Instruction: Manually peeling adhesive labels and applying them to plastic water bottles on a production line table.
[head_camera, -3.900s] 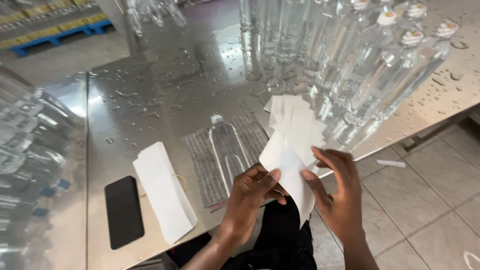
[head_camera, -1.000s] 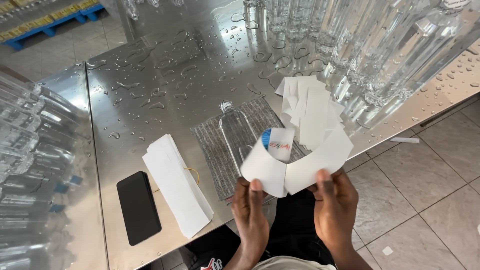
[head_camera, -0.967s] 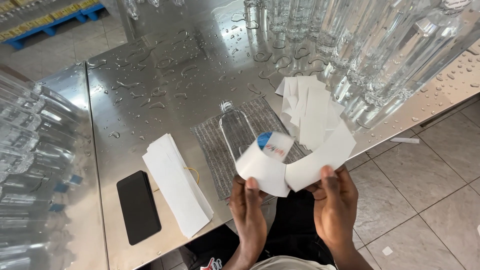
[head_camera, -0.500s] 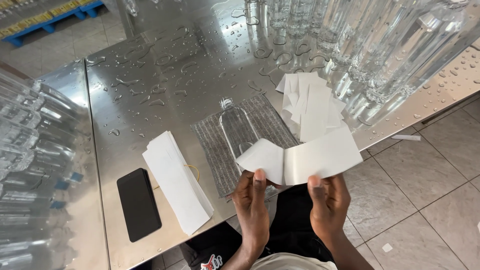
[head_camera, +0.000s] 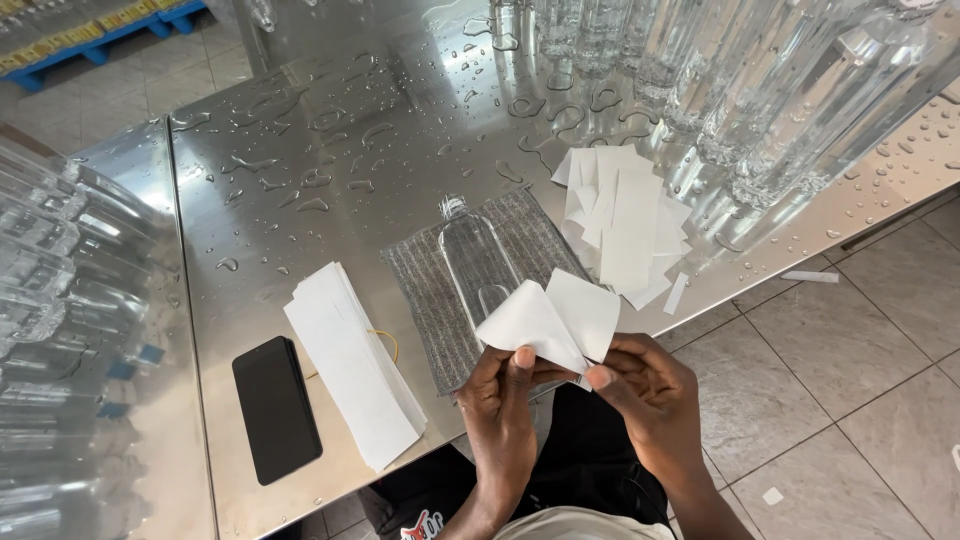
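Observation:
Both of my hands hold a white paper strip (head_camera: 555, 322) folded into a V just over the table's front edge. My left hand (head_camera: 505, 395) pinches its left end with the thumb on top. My right hand (head_camera: 640, 390) pinches the strip near the fold. Behind the strip a clear plastic bottle (head_camera: 475, 262) lies on its side on a grey ribbed mat (head_camera: 425, 290), cap pointing away from me.
A wet steel table (head_camera: 300, 170) carries a stack of white strips (head_camera: 350, 365), a black phone (head_camera: 272, 408), a fanned pile of white backing papers (head_camera: 625, 225) and many upright clear bottles (head_camera: 760, 90). More bottles (head_camera: 60, 300) lie at the left. Tiled floor is at the right.
The strip, spread wide between my hands half a second ago, is now folded together. My right hand has moved left toward my left hand.

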